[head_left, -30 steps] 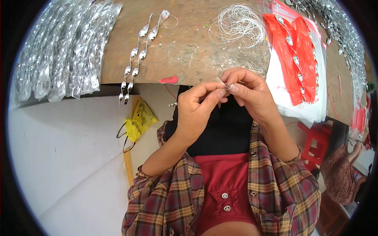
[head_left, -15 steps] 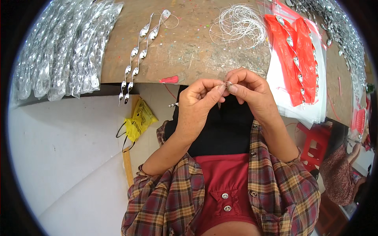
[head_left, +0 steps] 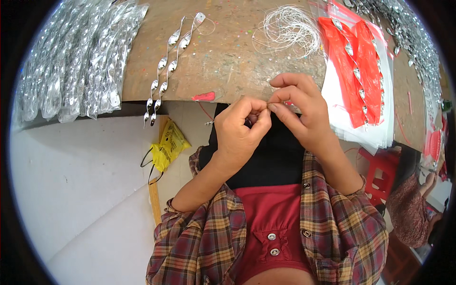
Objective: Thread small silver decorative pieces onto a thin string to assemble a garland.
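My left hand (head_left: pixel 241 129) and my right hand (head_left: pixel 306 114) meet at the fingertips just off the table's near edge. Thumb and forefinger of each are pinched on a thin white string, now almost wholly covered by the fingers. The right hand's other fingers are raised and bent. Beside my left wrist, the tip of a silver twisted strip (head_left: pixel 209 123) shows; the rest of it is hidden. Beyond the hands lies a tangled bundle of white string (head_left: pixel 290 33). Two silver twisted strips (head_left: pixel 163 62) rest farther left, their near ends over the edge.
Packed silver twists in clear sleeves (head_left: pixel 83 61) cover the table's left. At right, red plastic with silver twists (head_left: pixel 363 71) lies on white sheets (head_left: pixel 339 114). A red scrap (head_left: pixel 204 96) sits at the edge. A yellow bag (head_left: pixel 170 145) hangs below; another person's sleeve (head_left: pixel 407 211) shows at right.
The string loop that showed between my fingertips is now covered. My right hand's fingers have lifted and spread apart, while the left hand has curled in tighter.
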`<control>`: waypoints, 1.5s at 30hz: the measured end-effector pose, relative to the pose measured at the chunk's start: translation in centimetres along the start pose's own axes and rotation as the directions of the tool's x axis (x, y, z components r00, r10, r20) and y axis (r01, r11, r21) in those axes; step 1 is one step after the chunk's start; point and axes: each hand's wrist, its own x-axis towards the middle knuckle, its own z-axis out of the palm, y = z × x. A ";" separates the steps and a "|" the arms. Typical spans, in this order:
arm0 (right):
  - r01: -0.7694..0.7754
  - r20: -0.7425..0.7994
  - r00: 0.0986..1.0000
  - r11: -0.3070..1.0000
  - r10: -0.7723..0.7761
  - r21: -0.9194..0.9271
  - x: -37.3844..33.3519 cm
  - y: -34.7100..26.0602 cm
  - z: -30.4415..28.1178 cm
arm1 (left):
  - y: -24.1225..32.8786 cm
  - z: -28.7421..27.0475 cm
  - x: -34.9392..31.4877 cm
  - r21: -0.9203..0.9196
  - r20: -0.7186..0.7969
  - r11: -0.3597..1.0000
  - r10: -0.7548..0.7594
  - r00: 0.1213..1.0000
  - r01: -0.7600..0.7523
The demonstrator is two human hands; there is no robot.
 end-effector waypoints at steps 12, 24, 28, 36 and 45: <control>0.036 -0.048 0.998 0.998 -0.034 0.052 -0.5 0.3 0.1 | 0.4 -1.5 0.6 -0.592 0.430 0.513 -0.451 0.782 0.621; -0.048 -0.029 0.998 0.979 0.055 0.200 -1.2 1.3 0.7 | 0.5 -2.0 0.4 -0.596 0.441 0.573 -0.353 0.826 0.563; 0.007 -0.001 1.000 0.984 -0.007 0.178 -1.4 1.1 0.5 | 0.6 -1.8 0.4 -0.568 0.373 0.648 -0.347 0.860 0.508; 0.032 -0.026 0.999 0.993 -0.029 0.113 -1.3 0.8 0.5 | 0.7 -1.2 0.0 -0.464 0.261 0.793 -0.302 0.917 0.394; -0.149 -0.046 0.983 0.918 0.178 0.368 -1.6 1.2 0.2 | 1.0 -1.8 0.2 -0.459 0.258 0.776 -0.350 0.901 0.433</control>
